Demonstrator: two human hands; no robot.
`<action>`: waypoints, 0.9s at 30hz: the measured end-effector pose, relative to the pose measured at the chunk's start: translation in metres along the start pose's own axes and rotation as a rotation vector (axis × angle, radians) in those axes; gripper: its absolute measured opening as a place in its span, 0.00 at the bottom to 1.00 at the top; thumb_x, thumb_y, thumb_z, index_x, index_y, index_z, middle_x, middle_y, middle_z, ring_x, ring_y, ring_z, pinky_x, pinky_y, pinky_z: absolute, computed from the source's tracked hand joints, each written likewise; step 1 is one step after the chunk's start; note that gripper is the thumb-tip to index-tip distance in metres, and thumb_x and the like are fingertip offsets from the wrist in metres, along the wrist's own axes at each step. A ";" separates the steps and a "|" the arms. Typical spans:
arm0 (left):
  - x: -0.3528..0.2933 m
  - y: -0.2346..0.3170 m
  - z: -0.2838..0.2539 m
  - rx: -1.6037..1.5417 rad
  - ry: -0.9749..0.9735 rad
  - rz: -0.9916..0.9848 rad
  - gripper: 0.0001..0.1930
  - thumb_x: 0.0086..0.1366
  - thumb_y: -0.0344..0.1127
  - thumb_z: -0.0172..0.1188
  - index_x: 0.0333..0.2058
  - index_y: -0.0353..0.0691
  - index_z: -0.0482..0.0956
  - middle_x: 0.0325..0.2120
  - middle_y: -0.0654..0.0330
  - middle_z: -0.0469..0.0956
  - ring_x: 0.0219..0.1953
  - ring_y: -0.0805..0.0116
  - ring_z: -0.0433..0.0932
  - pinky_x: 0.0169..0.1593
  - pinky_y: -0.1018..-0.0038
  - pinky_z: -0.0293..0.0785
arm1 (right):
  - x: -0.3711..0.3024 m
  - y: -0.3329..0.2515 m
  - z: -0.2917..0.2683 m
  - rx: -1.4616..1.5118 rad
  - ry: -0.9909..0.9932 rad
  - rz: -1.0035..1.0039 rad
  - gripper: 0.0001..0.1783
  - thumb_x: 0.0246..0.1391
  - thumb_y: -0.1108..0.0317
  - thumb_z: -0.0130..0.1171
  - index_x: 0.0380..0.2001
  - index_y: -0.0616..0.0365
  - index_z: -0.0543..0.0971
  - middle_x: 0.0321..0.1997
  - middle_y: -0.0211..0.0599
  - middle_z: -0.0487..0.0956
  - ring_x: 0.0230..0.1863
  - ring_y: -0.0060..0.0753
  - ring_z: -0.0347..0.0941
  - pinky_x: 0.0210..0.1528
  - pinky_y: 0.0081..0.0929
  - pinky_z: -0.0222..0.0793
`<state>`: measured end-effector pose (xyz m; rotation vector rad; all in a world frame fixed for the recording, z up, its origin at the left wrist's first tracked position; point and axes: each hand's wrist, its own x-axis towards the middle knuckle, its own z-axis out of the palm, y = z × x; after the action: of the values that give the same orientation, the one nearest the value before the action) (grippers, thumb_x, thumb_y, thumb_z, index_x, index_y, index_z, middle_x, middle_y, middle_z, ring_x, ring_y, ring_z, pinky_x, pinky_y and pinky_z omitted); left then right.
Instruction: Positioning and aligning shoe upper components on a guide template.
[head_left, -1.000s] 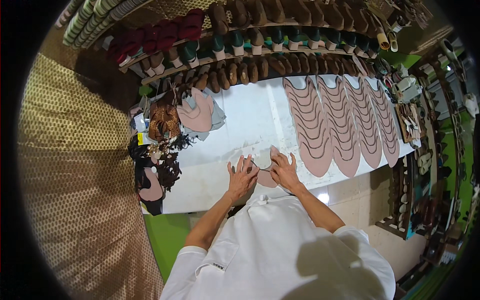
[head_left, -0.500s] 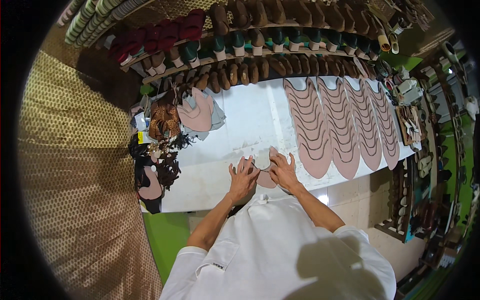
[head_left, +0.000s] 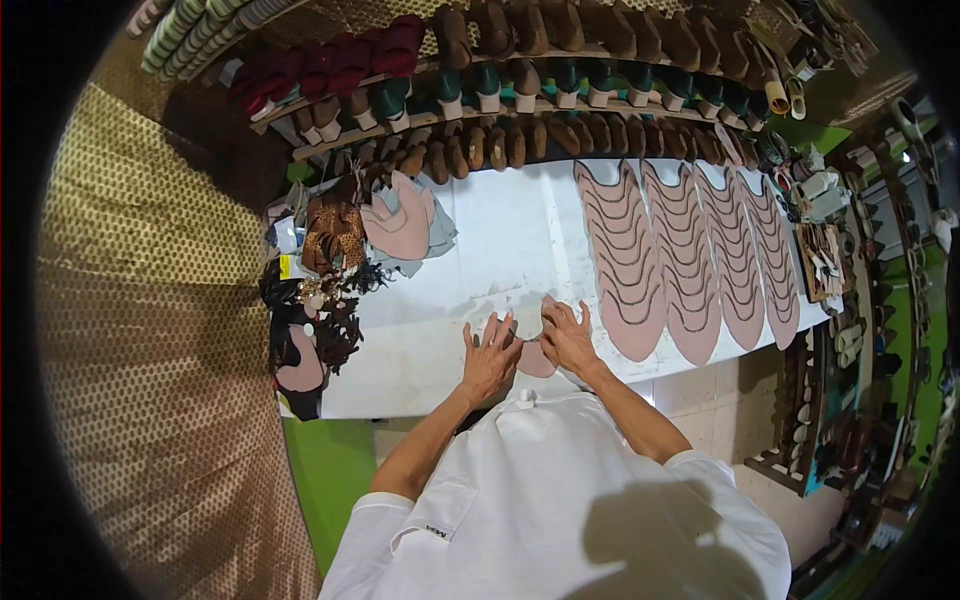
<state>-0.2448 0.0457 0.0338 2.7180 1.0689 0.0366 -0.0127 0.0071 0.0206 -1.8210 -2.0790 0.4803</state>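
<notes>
At the near edge of the white table, a U-shaped pink shoe upper piece (head_left: 538,362) with a dark trim along its inner curve lies between my hands. My left hand (head_left: 488,365) is on its left side, thumb and a finger closed at the trim while the other fingers spread upward. On the right side my right hand (head_left: 568,345) has its fingertips bent down and pinched on the trim. The fingers hide much of the piece; one pink tip shows above the right hand.
Overlapping rows of trimmed pink upper pieces (head_left: 636,325) cover the table's right part. Untrimmed pink pieces (head_left: 400,232) lie at the far left, near leopard-print scraps (head_left: 333,235) and dark scraps (head_left: 340,335). Shoes (head_left: 487,90) line shelves behind the white table (head_left: 400,345).
My hands stay on the same pink piece, their fingers shifting slightly along the trim. The whole view has moved a little.
</notes>
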 end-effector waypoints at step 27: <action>0.001 0.022 0.013 -0.050 0.032 -0.091 0.24 0.64 0.40 0.66 0.60 0.57 0.79 0.78 0.56 0.47 0.78 0.46 0.46 0.65 0.22 0.46 | 0.019 0.004 -0.005 -0.061 -0.075 -0.064 0.08 0.45 0.63 0.68 0.26 0.56 0.87 0.62 0.35 0.76 0.73 0.48 0.60 0.74 0.76 0.36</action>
<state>-0.2281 0.0276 0.0255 2.6302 1.1835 0.0907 -0.0088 0.0266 0.0237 -1.7896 -2.2179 0.4803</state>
